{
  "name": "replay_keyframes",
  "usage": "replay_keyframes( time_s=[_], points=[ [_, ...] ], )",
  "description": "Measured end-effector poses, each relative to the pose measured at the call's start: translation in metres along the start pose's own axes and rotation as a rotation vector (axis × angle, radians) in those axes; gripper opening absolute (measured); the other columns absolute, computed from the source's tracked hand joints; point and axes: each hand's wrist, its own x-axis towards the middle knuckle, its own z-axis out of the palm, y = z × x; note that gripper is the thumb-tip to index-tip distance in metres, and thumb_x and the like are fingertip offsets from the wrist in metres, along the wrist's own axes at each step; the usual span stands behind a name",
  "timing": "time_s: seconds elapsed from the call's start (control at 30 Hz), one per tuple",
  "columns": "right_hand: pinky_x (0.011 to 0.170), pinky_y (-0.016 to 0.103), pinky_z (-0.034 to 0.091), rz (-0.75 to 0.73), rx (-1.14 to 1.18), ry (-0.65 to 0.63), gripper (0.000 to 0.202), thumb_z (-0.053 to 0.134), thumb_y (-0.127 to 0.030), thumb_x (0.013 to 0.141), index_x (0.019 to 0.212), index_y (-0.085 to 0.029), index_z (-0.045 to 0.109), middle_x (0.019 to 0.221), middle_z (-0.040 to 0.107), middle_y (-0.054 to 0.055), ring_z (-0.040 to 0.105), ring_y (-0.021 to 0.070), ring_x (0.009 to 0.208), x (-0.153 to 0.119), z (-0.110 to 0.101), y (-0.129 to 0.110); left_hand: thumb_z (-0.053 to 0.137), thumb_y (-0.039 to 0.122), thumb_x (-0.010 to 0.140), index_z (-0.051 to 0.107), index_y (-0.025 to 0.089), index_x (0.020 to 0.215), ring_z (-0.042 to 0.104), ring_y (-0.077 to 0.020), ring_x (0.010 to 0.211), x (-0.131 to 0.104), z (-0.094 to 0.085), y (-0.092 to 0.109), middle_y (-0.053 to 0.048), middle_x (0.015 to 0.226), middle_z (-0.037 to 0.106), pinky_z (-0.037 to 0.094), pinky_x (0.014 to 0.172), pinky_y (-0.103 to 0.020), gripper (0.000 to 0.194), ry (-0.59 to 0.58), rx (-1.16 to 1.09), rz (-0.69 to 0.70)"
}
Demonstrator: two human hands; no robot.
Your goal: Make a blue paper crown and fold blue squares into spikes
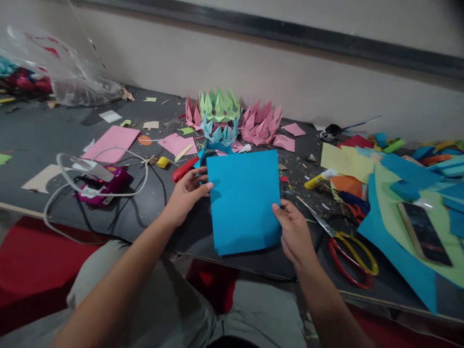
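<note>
A stack of blue paper sheets [244, 203] is held up over the table's front edge, its sheets slightly offset at the bottom. My left hand [190, 192] pinches the upper left edge, thumb in front and fingers behind. On the lower right edge, my right hand [294, 231] grips the sheets in the same way. Behind the paper stand folded crowns with pointed tips: a green one [219, 106], a light blue one [220, 131] and pink ones [261, 123]. A red-handled tool [184, 169], partly hidden, lies just beyond my left hand.
Scissors [335, 237] with red and yellow handles lie right of my right hand, near a yellow glue stick [319, 179]. A phone [424, 234] rests on coloured paper at far right. Left are a purple power adapter [105, 186] with cables, pink sheets [112, 144] and a plastic bag [72, 72].
</note>
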Motion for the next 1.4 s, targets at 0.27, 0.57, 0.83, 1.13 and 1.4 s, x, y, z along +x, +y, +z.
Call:
replay_keyframes(
  time_s=[0.27, 0.57, 0.83, 1.13, 1.4],
  points=[
    [0.056, 0.026, 0.043, -0.144, -0.256, -0.167, 0.029, 0.068, -0.045, 0.064, 0.063, -0.021, 0.052, 0.056, 0.056, -0.003, 0.051, 0.0128, 0.054, 0.015, -0.014, -0.005, 0.058, 0.041, 0.077, 0.062, 0.013, 0.072, 0.059, -0.0151, 0.066, -0.012, 0.005, -0.008, -0.002, 0.07, 0.064, 0.049, 0.06, -0.026, 0.028, -0.363, 0.326, 0.039],
    [0.077, 0.034, 0.05, -0.657, -1.006, -0.645, 0.035, 0.038, -0.027, 0.087, 0.113, -0.025, 0.061, 0.102, 0.068, 0.004, 0.063, 0.0184, 0.086, 0.049, -0.043, -0.001, 0.045, 0.021, 0.085, 0.059, 0.021, 0.113, 0.06, -0.0174, 0.102, 0.005, -0.01, -0.026, -0.007, 0.111, 0.064, 0.047, 0.087, -0.03, 0.031, -0.569, 0.857, 0.635],
    [0.092, 0.036, 0.046, -0.956, -1.266, -0.758, 0.044, 0.026, -0.011, 0.091, 0.124, -0.024, 0.051, 0.126, 0.055, 0.002, 0.053, 0.0161, 0.112, 0.043, -0.05, -0.004, 0.032, 0.018, 0.091, 0.052, 0.02, 0.121, 0.057, -0.0204, 0.107, 0.008, -0.016, -0.031, -0.009, 0.118, 0.059, 0.048, 0.088, -0.035, 0.036, -0.665, 1.127, 0.917],
    [0.091, 0.038, 0.046, -0.972, -1.434, -0.877, 0.043, 0.038, -0.012, 0.089, 0.127, -0.03, 0.046, 0.133, 0.047, 0.001, 0.05, 0.0177, 0.116, 0.045, -0.054, -0.009, 0.035, 0.013, 0.09, 0.05, 0.017, 0.122, 0.054, -0.0239, 0.109, 0.004, -0.015, -0.015, -0.013, 0.124, 0.054, 0.047, 0.086, -0.038, 0.036, -0.817, 1.39, 0.901],
    [0.089, 0.043, 0.043, -0.965, -1.514, -0.904, 0.052, 0.038, -0.007, 0.084, 0.129, -0.032, 0.043, 0.138, 0.041, 0.0, 0.045, 0.0215, 0.121, 0.049, -0.056, -0.007, 0.038, 0.012, 0.089, 0.049, 0.021, 0.123, 0.052, -0.0228, 0.111, 0.004, -0.015, -0.016, -0.012, 0.124, 0.054, 0.045, 0.088, -0.038, 0.037, -0.807, 1.382, 0.833]
  ],
)
